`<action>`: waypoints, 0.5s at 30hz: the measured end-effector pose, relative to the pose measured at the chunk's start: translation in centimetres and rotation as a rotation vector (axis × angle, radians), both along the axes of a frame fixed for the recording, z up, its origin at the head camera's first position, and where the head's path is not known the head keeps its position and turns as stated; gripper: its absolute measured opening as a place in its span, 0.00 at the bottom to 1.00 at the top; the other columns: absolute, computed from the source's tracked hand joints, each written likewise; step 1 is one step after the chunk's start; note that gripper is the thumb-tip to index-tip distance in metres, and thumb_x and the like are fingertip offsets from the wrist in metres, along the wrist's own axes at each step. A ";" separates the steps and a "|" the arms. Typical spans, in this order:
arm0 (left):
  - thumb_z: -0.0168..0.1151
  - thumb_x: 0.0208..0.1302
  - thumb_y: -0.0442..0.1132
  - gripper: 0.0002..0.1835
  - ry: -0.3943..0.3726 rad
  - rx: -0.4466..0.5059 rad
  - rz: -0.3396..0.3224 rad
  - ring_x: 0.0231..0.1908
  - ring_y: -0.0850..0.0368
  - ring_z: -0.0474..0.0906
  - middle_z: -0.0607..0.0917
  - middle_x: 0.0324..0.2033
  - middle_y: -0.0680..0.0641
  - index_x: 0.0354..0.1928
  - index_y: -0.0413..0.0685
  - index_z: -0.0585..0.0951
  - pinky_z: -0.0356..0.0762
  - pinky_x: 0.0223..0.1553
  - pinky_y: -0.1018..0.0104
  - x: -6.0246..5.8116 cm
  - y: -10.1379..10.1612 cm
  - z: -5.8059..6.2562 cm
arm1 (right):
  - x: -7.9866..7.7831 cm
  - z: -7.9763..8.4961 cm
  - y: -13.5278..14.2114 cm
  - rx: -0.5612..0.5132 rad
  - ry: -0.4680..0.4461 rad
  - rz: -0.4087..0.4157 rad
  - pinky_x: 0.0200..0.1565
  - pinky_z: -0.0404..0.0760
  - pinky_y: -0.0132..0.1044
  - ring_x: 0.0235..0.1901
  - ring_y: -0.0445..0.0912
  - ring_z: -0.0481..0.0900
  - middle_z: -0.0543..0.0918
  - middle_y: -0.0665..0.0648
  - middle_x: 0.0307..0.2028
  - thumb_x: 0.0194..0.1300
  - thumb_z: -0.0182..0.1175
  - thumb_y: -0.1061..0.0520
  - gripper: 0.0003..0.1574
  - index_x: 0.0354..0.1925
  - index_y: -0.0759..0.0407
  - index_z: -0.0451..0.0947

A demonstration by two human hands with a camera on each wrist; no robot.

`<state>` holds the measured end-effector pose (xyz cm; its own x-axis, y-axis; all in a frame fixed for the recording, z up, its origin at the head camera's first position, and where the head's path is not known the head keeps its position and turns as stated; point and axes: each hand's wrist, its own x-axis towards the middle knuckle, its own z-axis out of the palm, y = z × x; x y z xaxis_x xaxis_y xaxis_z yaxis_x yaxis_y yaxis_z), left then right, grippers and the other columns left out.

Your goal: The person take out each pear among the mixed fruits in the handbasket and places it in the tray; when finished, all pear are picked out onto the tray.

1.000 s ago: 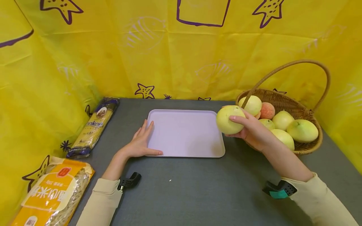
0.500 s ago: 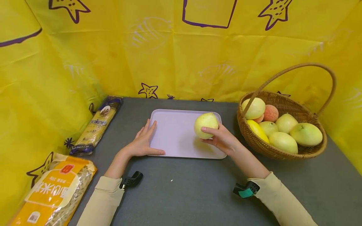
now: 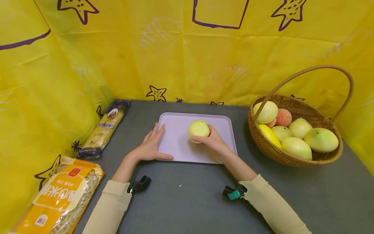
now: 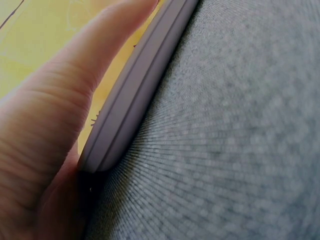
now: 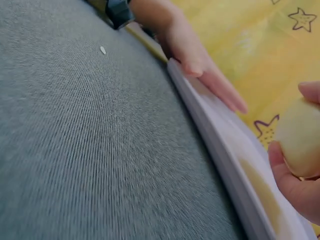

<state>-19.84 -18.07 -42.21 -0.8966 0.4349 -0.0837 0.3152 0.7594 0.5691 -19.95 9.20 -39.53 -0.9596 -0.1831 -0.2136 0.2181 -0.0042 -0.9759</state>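
Note:
My right hand (image 3: pixel 213 141) grips a round, pale yellow-green fruit (image 3: pixel 198 130) with a small dimple on top. In the head view it is over the middle of the lilac tray (image 3: pixel 175 117). The right wrist view shows the fruit (image 5: pixel 300 140) between thumb and fingers, above the tray, with a yellowish reflection on the tray below. My left hand (image 3: pixel 149 144) rests at the tray's left front corner, fingers spread along the left side and thumb along the front rim. In the left wrist view, the thumb (image 4: pixel 70 75) runs beside the tray's edge (image 4: pixel 135 90).
A wicker basket (image 3: pixel 271 159) with a tall handle stands at the right, holding several yellow-green fruits, a bright yellow one and reddish peaches (image 3: pixel 283 117). Along the left lie a pasta packet (image 3: pixel 105 128) and an orange bag (image 3: pixel 62 195). A white speck (image 3: pixel 180 186) lies on the grey table.
My right hand has carried the fruit leftward from beside the basket to over the middle of the tray. My left hand stays at the tray's corner. The head view has shifted slightly right.

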 end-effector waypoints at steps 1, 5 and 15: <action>0.74 0.42 0.68 0.73 0.001 -0.003 0.000 0.73 0.38 0.28 0.27 0.74 0.34 0.77 0.46 0.37 0.31 0.69 0.40 0.0 0.0 0.0 | -0.2 -0.2 -0.3 0.029 0.011 -0.007 0.48 0.75 0.40 0.47 0.51 0.73 0.72 0.61 0.54 0.51 0.73 0.60 0.48 0.66 0.62 0.60; 0.75 0.41 0.67 0.73 0.001 0.006 -0.006 0.73 0.36 0.28 0.27 0.73 0.33 0.77 0.46 0.37 0.30 0.69 0.39 0.0 0.0 0.1 | -1.0 -0.8 -1.4 0.109 0.062 -0.018 0.52 0.71 0.42 0.49 0.51 0.72 0.74 0.59 0.55 0.49 0.75 0.57 0.48 0.65 0.59 0.64; 0.76 0.38 0.67 0.75 -0.009 0.027 -0.008 0.73 0.34 0.28 0.27 0.73 0.34 0.78 0.48 0.37 0.31 0.69 0.39 0.2 0.0 0.2 | -2.6 -1.5 -4.0 0.130 0.125 -0.066 0.55 0.70 0.44 0.51 0.50 0.73 0.77 0.57 0.55 0.49 0.76 0.54 0.48 0.65 0.57 0.67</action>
